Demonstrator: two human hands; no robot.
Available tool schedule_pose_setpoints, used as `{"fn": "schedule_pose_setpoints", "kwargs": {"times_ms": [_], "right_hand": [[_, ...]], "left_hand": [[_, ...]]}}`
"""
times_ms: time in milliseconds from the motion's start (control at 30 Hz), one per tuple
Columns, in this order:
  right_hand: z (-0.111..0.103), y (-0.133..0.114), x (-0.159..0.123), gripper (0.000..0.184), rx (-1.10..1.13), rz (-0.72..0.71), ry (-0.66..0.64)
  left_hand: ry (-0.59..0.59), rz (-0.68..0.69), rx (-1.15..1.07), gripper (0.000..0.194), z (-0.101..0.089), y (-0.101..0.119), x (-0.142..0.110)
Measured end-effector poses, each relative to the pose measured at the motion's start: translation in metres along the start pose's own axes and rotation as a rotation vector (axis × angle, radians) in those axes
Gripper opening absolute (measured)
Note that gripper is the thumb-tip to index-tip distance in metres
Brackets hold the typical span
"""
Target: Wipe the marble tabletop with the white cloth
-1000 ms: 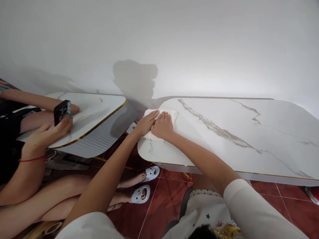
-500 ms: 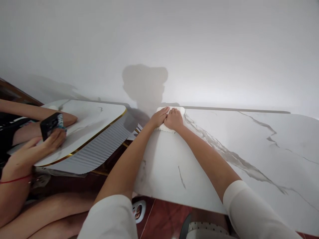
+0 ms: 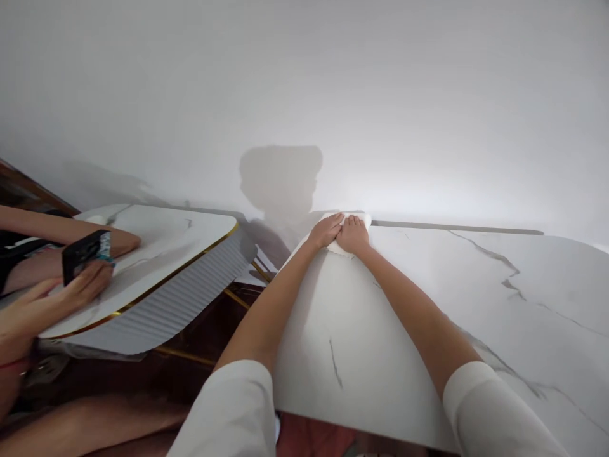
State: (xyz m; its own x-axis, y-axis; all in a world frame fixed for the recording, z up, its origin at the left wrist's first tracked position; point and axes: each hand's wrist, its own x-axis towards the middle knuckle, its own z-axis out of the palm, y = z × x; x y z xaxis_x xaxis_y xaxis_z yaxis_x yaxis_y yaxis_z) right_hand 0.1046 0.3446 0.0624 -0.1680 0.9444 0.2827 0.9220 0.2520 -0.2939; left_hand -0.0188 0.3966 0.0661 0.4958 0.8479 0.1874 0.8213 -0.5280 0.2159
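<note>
A white cloth [image 3: 339,247] lies at the far edge of a white marble-patterned table [image 3: 361,343], close to the wall. Both arms reach straight out to it. My left hand [image 3: 327,230] presses down on the cloth from the left, fingers together and pointing right. Beside it, touching its fingertips, my right hand [image 3: 353,235] bears on the same cloth with its fingers bent. Parts of the cloth are hidden under the hands.
A second marble-patterned table [image 3: 157,247] with a gold edge stands to the left, a gap between the two. Another person's hand [image 3: 85,289] holds a dark phone [image 3: 80,255] over it. A plain wall [image 3: 428,114] rises behind both tables.
Both hands and the cloth have slid right along the table's far edge, over the grey vein. The view has shifted slightly. The other person still holds the phone.
</note>
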Motion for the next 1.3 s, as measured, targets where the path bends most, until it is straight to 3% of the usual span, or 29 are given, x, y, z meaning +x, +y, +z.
{"fn": "schedule_pose_setpoints", "kwargs": {"times_ms": [233, 433, 667, 833, 967, 1067, 1300], "right_hand": [[-0.010, -0.022, -0.059, 0.060, -0.025, 0.030, 0.005], [-0.014, -0.060, -0.123, 0.062, -0.017, -0.025, 0.072], [-0.030, -0.096, -0.191, 0.062, -0.045, -0.156, 0.032], [-0.045, -0.096, -0.231, 0.062, -0.024, -0.243, -0.027], [-0.056, -0.076, -0.252, 0.061, -0.016, -0.282, -0.016], [-0.065, -0.052, -0.257, 0.059, -0.009, -0.320, -0.025], [-0.076, 0.004, -0.222, 0.058, -0.045, -0.268, -0.111]], "left_hand": [[-0.030, 0.144, -0.029, 0.056, 0.000, 0.016, -0.051], [0.045, 0.208, -0.022, 0.054, -0.007, 0.027, -0.128], [0.073, 0.173, 0.128, 0.054, -0.017, 0.056, -0.221], [0.070, 0.016, 0.178, 0.057, -0.017, 0.090, -0.260], [0.083, -0.041, 0.181, 0.058, -0.008, 0.122, -0.268], [0.101, -0.050, 0.170, 0.058, 0.002, 0.140, -0.258], [0.081, 0.049, 0.013, 0.055, 0.012, 0.153, -0.189]]}}
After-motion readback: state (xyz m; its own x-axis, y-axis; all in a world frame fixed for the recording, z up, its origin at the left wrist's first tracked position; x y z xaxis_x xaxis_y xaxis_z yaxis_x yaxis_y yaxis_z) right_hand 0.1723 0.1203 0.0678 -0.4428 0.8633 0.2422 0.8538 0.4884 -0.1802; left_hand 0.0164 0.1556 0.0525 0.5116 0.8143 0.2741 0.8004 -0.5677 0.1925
